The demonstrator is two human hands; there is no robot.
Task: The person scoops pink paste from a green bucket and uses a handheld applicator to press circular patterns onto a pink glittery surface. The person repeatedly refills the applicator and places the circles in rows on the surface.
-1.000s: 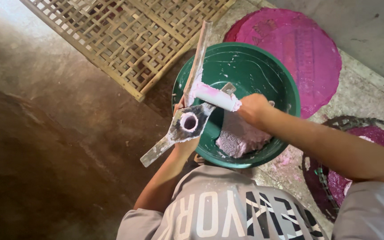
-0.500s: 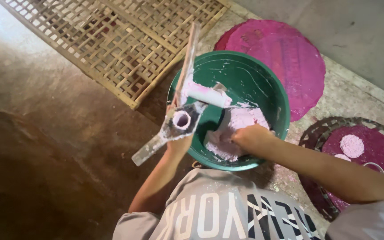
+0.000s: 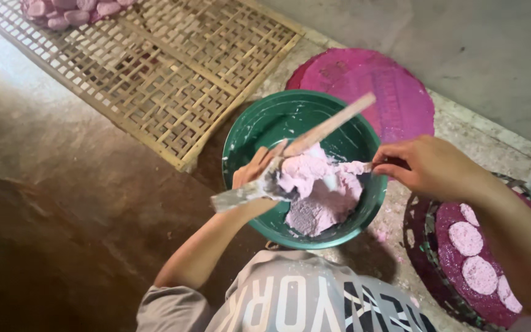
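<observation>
Left hand [image 3: 250, 178], frame centre: grip closed round a dough-caked wooden press tool [image 3: 290, 157], its stick slanting toward upper right. Right hand [image 3: 425, 167], right of centre: fingers pinched narrow on the tool's small end at the bowl rim. Pink dough [image 3: 318, 190] heaped in green bowl [image 3: 247, 132] on the floor. Magenta round mat [image 3: 388, 92] behind; bamboo lattice tray [image 3: 155, 74] upper left; pink discs [image 3: 480, 258] on a mat lower right.

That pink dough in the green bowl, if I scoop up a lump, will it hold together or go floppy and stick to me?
The pink dough sits in the green bowl as a lumpy heap with torn edges, so it is probably soft and would sag rather than stay stiff. Smears on the wooden tool in the left hand suggest it clings. The pressed discs nearby keep their shape, so it likely holds once compacted.
</observation>
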